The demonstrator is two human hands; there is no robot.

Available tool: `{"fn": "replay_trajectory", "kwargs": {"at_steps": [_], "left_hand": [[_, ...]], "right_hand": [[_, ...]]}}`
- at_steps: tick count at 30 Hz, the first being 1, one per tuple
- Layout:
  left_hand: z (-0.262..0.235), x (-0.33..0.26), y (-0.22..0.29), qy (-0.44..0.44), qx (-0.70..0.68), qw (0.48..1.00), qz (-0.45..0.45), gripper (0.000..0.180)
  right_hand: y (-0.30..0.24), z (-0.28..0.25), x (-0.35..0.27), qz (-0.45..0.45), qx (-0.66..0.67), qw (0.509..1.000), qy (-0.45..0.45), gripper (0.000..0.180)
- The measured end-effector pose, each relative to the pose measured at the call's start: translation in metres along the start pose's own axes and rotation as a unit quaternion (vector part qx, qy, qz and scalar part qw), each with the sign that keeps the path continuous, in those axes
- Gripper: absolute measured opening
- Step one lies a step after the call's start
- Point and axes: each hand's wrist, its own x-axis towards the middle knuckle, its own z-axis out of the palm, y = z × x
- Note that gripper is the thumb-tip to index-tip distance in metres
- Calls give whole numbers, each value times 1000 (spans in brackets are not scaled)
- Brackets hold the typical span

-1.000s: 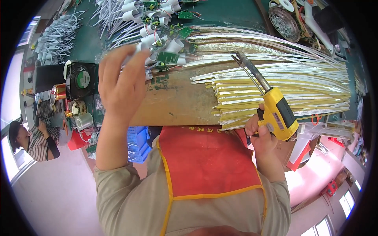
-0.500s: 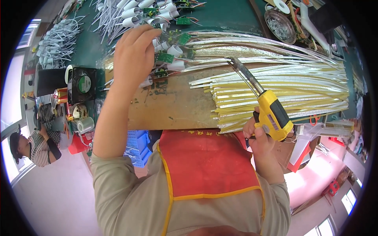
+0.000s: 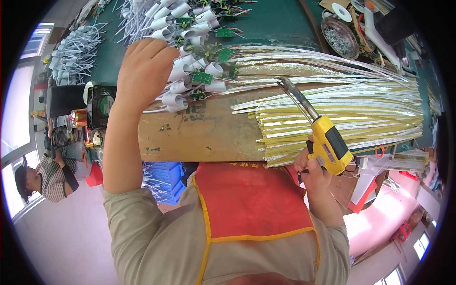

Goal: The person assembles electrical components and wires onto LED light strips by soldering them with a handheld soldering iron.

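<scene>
The right hand (image 3: 312, 170) wraps around the moulded yellow-and-black body of a tool gun (image 3: 321, 128), its slim metal barrel angled above flat, glossy white-and-yellow strips (image 3: 342, 110). The left hand (image 3: 145, 72) curls, knuckles up, beside smooth white cylinders (image 3: 179, 72) heaped with green circuit boards (image 3: 203, 77) on the counter (image 3: 285, 23); whether its hidden fingertips pinch anything cannot be told.

The head-worn fisheye camera faces downward. Its close, wide view spans the table (image 3: 280, 26) and red apron (image 3: 256, 204).
</scene>
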Motion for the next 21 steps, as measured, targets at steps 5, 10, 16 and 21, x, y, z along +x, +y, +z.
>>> {"fn": "replay_trajectory", "kwargs": {"at_steps": [5,10,16,21], "left_hand": [[10,-6,-6,23,-62,995,-79,15],[28,16,-17,78,-57,995,4,19],[30,29,-42,-27,34,999,-11,28],[50,22,-55,-17,68,996,-60,31]], "right_hand": [[-1,1,5,-12,-15,1000,-19,65],[-2,7,5,9,-6,1000,-19,63],[-2,5,3,15,11,1000,-15,65],[-1,5,1,16,15,1000,-5,64]]}}
